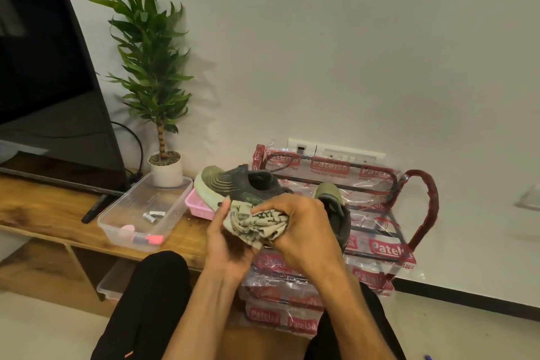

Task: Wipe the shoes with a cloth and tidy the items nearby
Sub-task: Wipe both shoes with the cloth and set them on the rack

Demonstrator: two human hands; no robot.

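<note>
On the head view, both my hands meet low in the middle. My left hand [228, 245] lies palm up under the cloth [254, 226], with the thumb pressed against its upper edge. My right hand [305, 231] comes over from three o'clock, fingers curled down into the bunched fabric, so both hands are clamped on it. The cloth is a pale wad with dark markings, held in the air just in front of the shoes.

The first shoe [230, 184], dark green with a pale sole, sits at twelve o'clock from my hands, its toe pointing to nine o'clock. I cannot tell what it rests on. The second shoe [333, 207] is at two o'clock on the rack [420, 193], partly hidden behind my right hand. The rack is wrapped in clear plastic with red print.

At ten o'clock a clear box [117, 223] on the wooden bench [32, 207] holds two batteries [153, 215] and some pink bits. A pink tray [197, 203] sits between the box and the first shoe. Behind the box stands a potted plant [152, 73], and the television [43, 67] is at nine o'clock.
</note>
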